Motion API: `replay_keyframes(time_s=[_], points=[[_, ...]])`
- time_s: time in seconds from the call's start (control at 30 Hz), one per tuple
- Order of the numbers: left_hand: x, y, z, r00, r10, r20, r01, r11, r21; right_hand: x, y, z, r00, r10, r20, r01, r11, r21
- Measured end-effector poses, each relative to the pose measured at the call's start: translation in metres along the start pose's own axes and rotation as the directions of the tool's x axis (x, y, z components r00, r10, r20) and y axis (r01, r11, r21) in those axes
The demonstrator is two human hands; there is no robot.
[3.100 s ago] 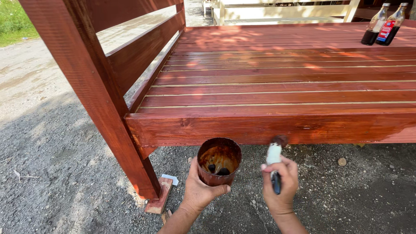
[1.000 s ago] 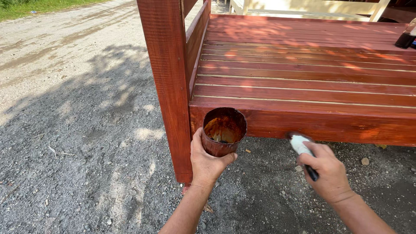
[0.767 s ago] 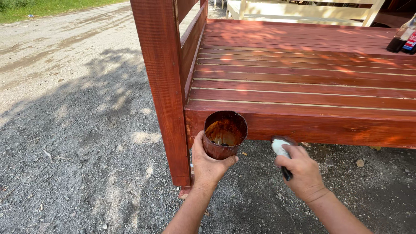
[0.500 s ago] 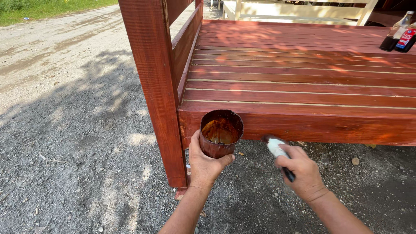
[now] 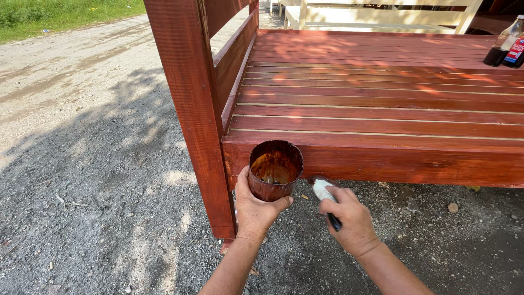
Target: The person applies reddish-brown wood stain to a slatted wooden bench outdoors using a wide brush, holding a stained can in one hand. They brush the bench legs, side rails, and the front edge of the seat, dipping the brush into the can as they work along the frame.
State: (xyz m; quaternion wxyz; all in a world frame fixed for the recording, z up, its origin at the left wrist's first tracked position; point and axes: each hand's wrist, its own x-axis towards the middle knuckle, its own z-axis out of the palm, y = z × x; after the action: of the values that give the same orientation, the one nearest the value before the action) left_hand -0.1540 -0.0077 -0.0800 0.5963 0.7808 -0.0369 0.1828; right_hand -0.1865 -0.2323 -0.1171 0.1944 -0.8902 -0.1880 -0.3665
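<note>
My left hand [image 5: 254, 210] grips a stained cup [image 5: 274, 169] with brown wood stain in it, held up in front of the bench's front rail [image 5: 393, 161]. My right hand [image 5: 349, 218] holds a paintbrush [image 5: 323, 191] with a pale ferrule and dark handle. The brush head points up and left, just below the lower edge of the front rail and right beside the cup. The red-brown stained wooden bench has slatted boards [image 5: 382, 93] and a thick corner post [image 5: 188, 104] just left of the cup.
Grey gravel [image 5: 98, 218] covers the ground under and left of the bench. Two bottles [image 5: 507, 49] stand on the slats at the far right. An unpainted pale wooden frame [image 5: 382, 13] stands behind the bench. Grass [image 5: 54, 13] borders the gravel at the far left.
The view has shifted, so the corner post sits further right. My right hand has brought the brush left, from well apart to right beside the cup. The left hand keeps holding the cup.
</note>
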Motion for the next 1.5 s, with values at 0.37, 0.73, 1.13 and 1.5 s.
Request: replay_keyframes(time_s=[0.37,0.73,1.13,1.5], points=[[0.002,-0.006,-0.002,0.999,0.011,-0.051,-0.011,1.0,-0.002,-0.005,-0.011,-0.011,0.989,0.055,-0.138,-0.002,0.934,0.357],[0.006,-0.002,-0.02,0.998,0.007,-0.057,-0.009,1.0,-0.026,-0.002,0.023,-0.034,0.907,0.346,-0.241,-0.29,0.927,0.237],[0.012,-0.007,-0.022,0.994,-0.005,-0.107,0.005,1.0,0.0,0.01,-0.041,0.013,0.995,-0.095,-0.042,0.089,0.989,-0.114],[0.015,-0.015,-0.018,0.994,-0.019,-0.11,0.019,1.0,0.003,-0.004,0.003,-0.018,0.943,-0.252,0.218,0.278,0.956,-0.098]])
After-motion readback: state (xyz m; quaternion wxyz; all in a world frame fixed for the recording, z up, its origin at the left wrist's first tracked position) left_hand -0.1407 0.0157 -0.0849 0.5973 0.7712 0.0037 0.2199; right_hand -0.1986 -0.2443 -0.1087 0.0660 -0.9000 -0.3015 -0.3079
